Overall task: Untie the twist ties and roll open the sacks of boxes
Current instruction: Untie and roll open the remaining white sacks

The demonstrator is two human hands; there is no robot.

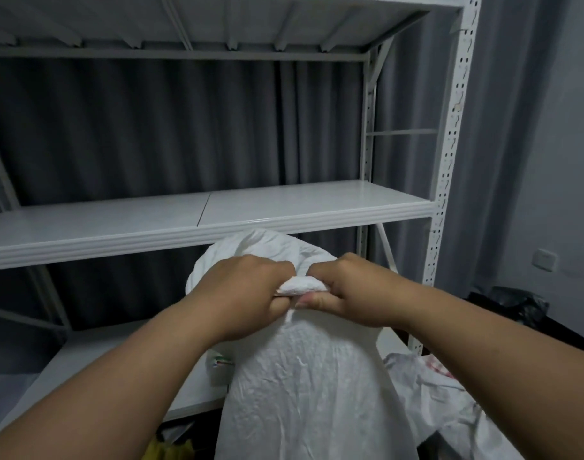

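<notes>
We see left hand (247, 287) and right hand (343, 287) both pinching the rolled rim (300, 285) of sack (303, 386); rim runs left-right between them, hands equally near.

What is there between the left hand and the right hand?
In the head view, a bunched fold of the white sack, gripped by left hand and right hand.

Standing tight under the middle shelf (217, 224): white sack (303, 376), blocking passage there. Lying open above that shelf: bare room. Crowding low right of that shelf: crumpled sacking (449, 403).
</notes>
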